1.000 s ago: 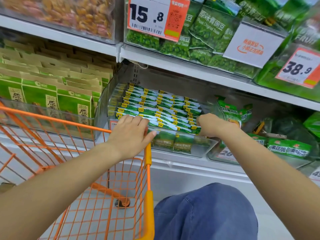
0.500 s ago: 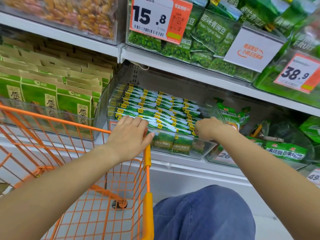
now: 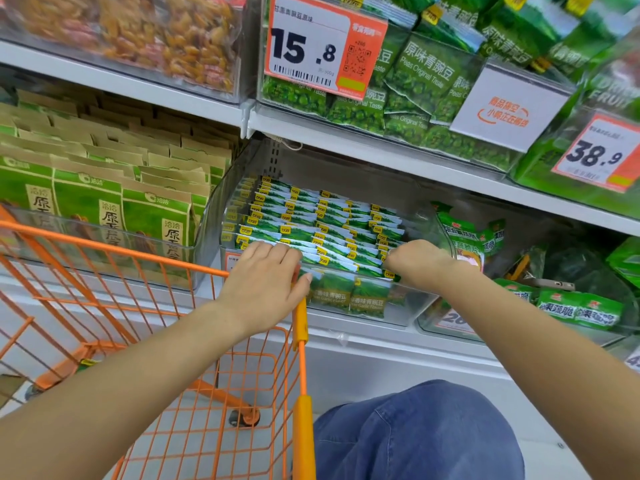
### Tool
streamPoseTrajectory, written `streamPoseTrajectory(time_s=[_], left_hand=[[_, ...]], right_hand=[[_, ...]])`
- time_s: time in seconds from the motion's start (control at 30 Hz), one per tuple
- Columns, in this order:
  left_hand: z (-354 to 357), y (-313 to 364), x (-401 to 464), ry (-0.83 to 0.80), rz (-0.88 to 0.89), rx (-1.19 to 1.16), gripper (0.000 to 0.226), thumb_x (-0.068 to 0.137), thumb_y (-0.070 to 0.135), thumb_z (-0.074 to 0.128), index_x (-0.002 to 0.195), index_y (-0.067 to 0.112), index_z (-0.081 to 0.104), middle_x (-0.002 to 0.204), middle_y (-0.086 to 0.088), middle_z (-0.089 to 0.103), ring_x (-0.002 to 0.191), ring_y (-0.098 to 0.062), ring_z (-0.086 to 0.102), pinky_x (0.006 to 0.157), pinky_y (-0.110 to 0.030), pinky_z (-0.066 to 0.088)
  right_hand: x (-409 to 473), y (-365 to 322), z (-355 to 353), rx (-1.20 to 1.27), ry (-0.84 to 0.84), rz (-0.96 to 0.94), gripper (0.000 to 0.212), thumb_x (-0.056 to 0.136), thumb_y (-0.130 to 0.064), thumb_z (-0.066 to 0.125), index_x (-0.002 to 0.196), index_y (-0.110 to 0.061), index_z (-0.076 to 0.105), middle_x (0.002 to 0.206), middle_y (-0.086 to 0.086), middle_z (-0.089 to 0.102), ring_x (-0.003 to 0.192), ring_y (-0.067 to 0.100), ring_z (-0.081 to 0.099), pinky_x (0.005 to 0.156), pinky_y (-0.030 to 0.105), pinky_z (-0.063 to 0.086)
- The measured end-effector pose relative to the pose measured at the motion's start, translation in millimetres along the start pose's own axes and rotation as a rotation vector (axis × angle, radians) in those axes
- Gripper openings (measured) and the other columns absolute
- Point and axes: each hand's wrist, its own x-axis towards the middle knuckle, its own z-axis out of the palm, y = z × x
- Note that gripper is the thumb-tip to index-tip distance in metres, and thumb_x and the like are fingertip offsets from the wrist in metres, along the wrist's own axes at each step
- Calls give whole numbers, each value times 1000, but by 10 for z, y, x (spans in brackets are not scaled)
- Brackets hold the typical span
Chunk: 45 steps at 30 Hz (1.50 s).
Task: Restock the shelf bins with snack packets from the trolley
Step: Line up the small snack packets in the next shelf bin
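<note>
A clear shelf bin (image 3: 420,308) in the middle of the lower shelf is packed with rows of small green and white snack packets (image 3: 322,223) with yellow corner tags. My left hand (image 3: 266,282) lies with straight fingers on the front left row of packets, above the trolley's corner. My right hand (image 3: 415,261) is curled at the front right row, its fingertips hidden among the packets. The orange wire trolley (image 3: 156,306) stands at the lower left; its basket shows no packets.
Left of the bin stand green and kraft paper bags (image 3: 104,209). A bin of other green packets (image 3: 575,310) sits to the right. The upper shelf holds pea bags (image 3: 426,74), dried fruit and price tags (image 3: 322,46). My blue-clad knee (image 3: 415,434) is below.
Both hands stay at the front rows of packets; the right hand has shifted slightly. The view has moved a little closer to the bin.
</note>
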Motion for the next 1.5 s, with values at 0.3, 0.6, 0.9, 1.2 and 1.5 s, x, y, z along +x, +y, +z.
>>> streamPoseTrajectory(time_s=[0.3, 0.6, 0.9, 1.2, 1.5], left_hand=[[-617, -436, -234, 55, 67, -243, 41, 91, 45, 35, 105, 21, 65, 96, 6, 66, 91, -14, 57, 76, -30, 42], [-412, -1539, -1159, -1097, -357, 273, 28, 95, 39, 47, 81, 16, 55, 81, -2, 55, 70, -20, 47, 70, -36, 45], [-62, -1678, -1430, -1287, -298, 435, 62, 98, 22, 45, 152, 22, 15, 149, -5, 35, 125, -25, 48, 93, -34, 47], [61, -1609, -1442, -1194, -43, 606, 49, 86, 48, 60, 127, 24, 49, 121, 0, 57, 109, -17, 52, 88, -29, 44], [-908, -1007, -481, -1183, -436, -413, 62, 80, 41, 75, 126, 14, 44, 120, 1, 47, 98, -12, 62, 66, -23, 56]], right_hand=[[-193, -40, -352, 301, 189, 308, 15, 88, -19, 54, 99, -15, 63, 95, 7, 66, 90, 29, 61, 65, 32, 45], [-233, -1627, -1122, 816, 659, -401, 18, 91, -38, 49, 94, -28, 64, 70, -15, 59, 69, 13, 61, 50, 24, 31], [-65, -1856, -1042, 814, 501, -277, 30, 93, -48, 47, 114, -30, 58, 100, -7, 69, 97, 17, 61, 68, 28, 40], [-100, -1864, -1026, 871, 517, -238, 30, 93, -43, 49, 112, -23, 61, 93, 0, 70, 92, 23, 61, 66, 32, 43], [-148, -1769, -1070, 1384, 592, -130, 25, 95, -38, 53, 101, -20, 68, 91, -5, 69, 85, 11, 62, 74, 31, 50]])
